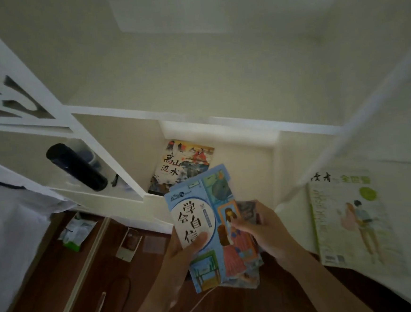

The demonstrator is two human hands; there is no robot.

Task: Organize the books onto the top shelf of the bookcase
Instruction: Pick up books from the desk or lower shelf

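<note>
A light blue book (204,220) with large black characters and drawn figures is held in front of the white bookcase (220,110). My left hand (182,251) grips its lower left edge, thumb on the cover. My right hand (261,227) holds its right side, fingers curled round it and round more books stacked behind it. A painted-cover book (183,165) lies flat on a bookcase shelf just beyond. A pale magazine (349,218) with a drawn couple lies flat on the white surface at right.
A dark cylindrical bottle (77,166) lies in the left compartment of the bookcase. On the dark wood floor lie a green-and-white packet (75,232), a small card (130,243) and a cable (122,297). White fabric (9,233) is at far left.
</note>
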